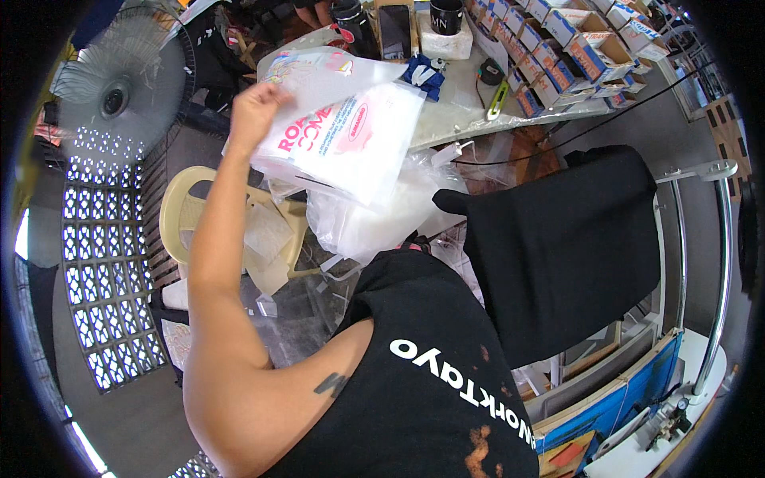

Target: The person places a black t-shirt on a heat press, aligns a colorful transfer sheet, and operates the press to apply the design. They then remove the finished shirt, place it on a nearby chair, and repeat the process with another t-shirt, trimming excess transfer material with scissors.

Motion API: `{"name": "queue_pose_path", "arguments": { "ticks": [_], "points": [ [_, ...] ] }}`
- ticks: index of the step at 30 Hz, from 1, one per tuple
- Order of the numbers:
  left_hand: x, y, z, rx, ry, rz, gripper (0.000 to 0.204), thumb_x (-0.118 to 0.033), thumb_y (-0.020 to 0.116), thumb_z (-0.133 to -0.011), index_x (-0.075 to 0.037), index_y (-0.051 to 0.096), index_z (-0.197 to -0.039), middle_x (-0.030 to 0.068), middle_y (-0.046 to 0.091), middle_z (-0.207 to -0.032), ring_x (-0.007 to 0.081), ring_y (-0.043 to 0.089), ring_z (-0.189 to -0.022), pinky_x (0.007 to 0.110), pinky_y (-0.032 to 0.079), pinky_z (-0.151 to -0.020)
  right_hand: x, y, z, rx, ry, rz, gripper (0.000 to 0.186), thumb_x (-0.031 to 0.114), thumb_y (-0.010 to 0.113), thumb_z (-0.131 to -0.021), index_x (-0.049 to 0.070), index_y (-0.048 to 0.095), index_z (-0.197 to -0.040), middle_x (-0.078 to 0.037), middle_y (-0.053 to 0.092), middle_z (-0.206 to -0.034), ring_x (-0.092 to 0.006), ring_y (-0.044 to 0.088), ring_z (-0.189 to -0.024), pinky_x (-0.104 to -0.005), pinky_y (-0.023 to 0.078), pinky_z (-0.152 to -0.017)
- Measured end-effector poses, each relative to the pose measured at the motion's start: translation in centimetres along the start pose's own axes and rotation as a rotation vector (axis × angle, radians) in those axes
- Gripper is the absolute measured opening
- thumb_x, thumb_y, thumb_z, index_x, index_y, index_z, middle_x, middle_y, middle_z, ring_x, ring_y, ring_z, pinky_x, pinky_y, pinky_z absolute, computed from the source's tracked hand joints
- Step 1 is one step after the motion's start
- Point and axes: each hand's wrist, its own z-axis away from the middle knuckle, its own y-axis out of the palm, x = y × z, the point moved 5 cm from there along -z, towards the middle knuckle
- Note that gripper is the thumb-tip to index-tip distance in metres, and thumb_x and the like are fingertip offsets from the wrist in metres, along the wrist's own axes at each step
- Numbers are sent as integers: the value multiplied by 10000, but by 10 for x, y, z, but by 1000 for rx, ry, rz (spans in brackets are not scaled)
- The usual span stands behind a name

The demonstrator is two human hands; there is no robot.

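Note:
My left hand (257,115) is raised at the upper middle, its fingers closed on the edge of a translucent printed sheet (323,76). That sheet is lifted and curls to the right, with small coloured designs near its top. Beneath it lies a stack of white, translucent sheets (386,147) with pink and blue print, partly covered by the lifted one. A crumpled clear plastic bag (358,219) spreads under and in front of the stack. My right hand is not in view; my black-shirted torso fills the lower middle.
Right of me, black cloth (566,247) drapes over a stand beside a metal rail (725,279). A cream plastic chair (187,211) and a fan (115,99) stand left. The far table (470,127) carries a black mug (446,16), a green cutter (498,101) and several boxes (558,60).

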Motion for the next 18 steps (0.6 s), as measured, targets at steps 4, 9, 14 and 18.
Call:
{"name": "queue_pose_path", "arguments": {
  "ticks": [4,9,14,18],
  "points": [
    [-61,-70,-36,-291,279,98,160,-171,696,-989,-29,746,-1044,0,741,-864,54,630,-757,236,496,-701,-2,-10,1,8,5,4,345,134,580,-1038,38,593,-1369,-136,695,-1128,-254,661,-978,-368,517,-915],
    [-180,-91,-54,-41,466,-236,229,-217,685,-1004,-21,723,-1114,-12,702,-913,63,607,-824,242,503,-693,-13,-23,7,-2,15,2,356,129,575,-1040,44,586,-1386,-132,693,-1132,-248,661,-980,-365,516,-920],
    [-328,12,-53,667,779,-209,170,-114,698,-910,34,709,-994,74,714,-937,160,651,-881,310,521,-787,-27,-47,9,-26,10,-28,368,123,569,-1042,51,578,-1403,-129,691,-1136,-242,660,-982,-361,514,-926],
    [-390,171,-54,934,831,-140,338,-287,649,-985,-33,705,-1200,71,741,-1107,161,649,-1037,323,492,-968,-9,-94,14,-36,-31,-129,378,119,564,-1044,56,572,-1416,-126,690,-1139,-238,659,-984,-359,512,-930]
  ]
}}
